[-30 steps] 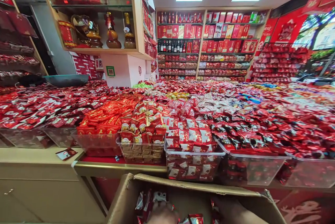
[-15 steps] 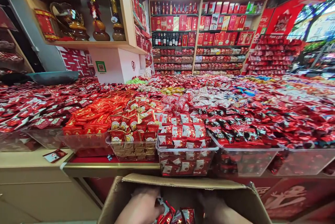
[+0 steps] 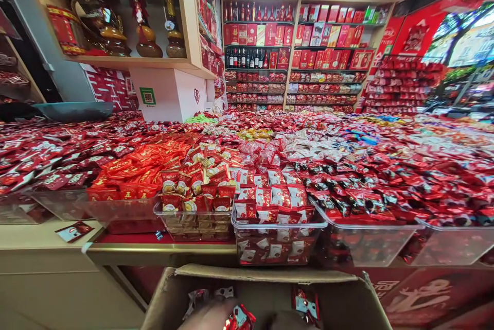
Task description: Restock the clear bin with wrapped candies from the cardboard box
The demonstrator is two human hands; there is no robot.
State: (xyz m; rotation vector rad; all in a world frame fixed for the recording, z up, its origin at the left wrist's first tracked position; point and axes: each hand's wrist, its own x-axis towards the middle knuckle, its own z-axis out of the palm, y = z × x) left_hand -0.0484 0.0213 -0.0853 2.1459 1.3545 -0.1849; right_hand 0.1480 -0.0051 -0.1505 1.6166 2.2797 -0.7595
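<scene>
Past the cardboard box, clear bins of red packets

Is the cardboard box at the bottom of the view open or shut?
Open: the cardboard box shows red foil packets inside, its top uncovered.

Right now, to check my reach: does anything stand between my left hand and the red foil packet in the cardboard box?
Nothing visible: your left hand sits right beside the red foil packet in the cardboard box.

Red foil packets lie in a cardboard box.
</scene>
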